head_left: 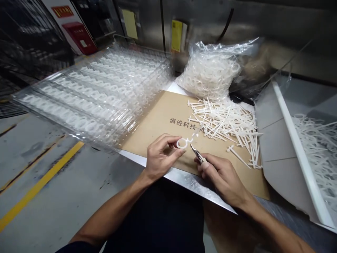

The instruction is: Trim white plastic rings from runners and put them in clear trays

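A clear plastic tray stack [76, 136] carries filled rows of white pieces; a white-rimmed box [300, 154] and a clear plastic bag [210, 75] hold many more. Loose white plastic sticks [226, 119] lie heaped. The right hand [219, 174] closes around metal-tipped nippers [198, 154]; the left hand [162, 154] pinches a white plastic ring [181, 148] above the cardboard [152, 123], seemingly unfinished, a curved bit beside it.
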Demonstrator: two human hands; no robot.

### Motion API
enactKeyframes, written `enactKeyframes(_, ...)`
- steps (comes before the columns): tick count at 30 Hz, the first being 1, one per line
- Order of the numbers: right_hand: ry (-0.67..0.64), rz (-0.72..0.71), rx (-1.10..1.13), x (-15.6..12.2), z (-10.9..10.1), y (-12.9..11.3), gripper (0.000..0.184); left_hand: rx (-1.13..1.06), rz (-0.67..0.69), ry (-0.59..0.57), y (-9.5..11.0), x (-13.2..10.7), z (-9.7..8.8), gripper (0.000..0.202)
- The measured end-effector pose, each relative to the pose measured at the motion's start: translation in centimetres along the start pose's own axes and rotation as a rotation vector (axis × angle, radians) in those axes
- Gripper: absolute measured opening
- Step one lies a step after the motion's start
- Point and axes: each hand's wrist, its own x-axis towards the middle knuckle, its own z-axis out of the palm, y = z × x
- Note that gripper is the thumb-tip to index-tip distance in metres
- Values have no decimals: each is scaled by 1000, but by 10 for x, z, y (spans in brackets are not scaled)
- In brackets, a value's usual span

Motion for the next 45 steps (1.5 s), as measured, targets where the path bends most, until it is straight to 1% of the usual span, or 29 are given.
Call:
enactKeyframes(3,-25,48,13,0,-1,-1,39,-35,30,-6,-2,0,0,35)
enactKeyframes(7,-30,57,29,1,-2,-3,39,-28,59,-22,-1,-1,-1,40)
enactKeyframes(16,-32,69,57,0,-2,-3,35,37,80,-39,5,2,-2,38)
enactKeyframes(24,-31,68,98,0,-2,-3,32,37,79,-35,3,1,-1,39)
enactKeyframes(31,-25,61,79,-1,-2,-2,29,39,92,-28,2,0,-2,40)
enactKeyframes(45,-48,84,109,-1,-2,-3,30,28,127,-33,2,1,-2,43)
